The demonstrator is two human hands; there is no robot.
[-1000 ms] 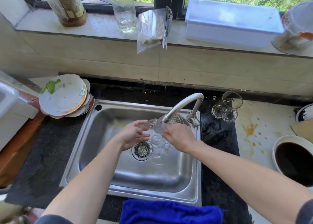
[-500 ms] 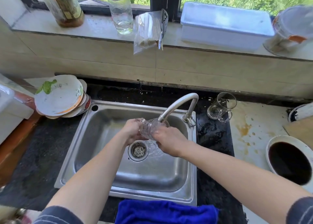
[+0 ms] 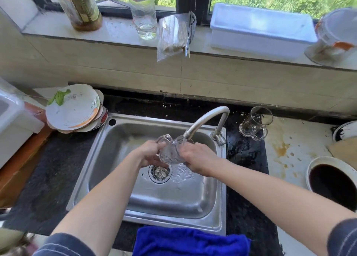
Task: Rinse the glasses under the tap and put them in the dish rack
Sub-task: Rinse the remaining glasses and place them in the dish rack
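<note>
While the glass was rinsed: the glass (image 3: 171, 152) was held above the sink (image 3: 135, 132), just under the spout of the tap (image 3: 207, 118), with water running onto it.
Left hand: the left hand (image 3: 148, 153) was curled round the left side of the glass, with the fingertips closed near what appeared to be its handle.
Right hand: the right hand (image 3: 199, 159) was wrapped round the right side and base of the glass.
Slip risk: a wet, smooth wall was judged easy to lose. If either grip were loosened, the glass could be dropped onto the steel basin beside the drain strainer (image 3: 160, 171) and cracked.
Knock risk: the rim lay very near the metal spout, so it could be chipped if the glass were lifted or turned carelessly.
Splash risk: water could be deflected off the tilted wall onto the surface (image 3: 245, 153).
Second glass: the second glass (image 3: 253, 124) stood on the surface to the right of the tap, apart from both hands. It was judged liable to be toppled by a passing forearm.
Dish rack: none could be made out, so the carry route could not be judged.
</note>
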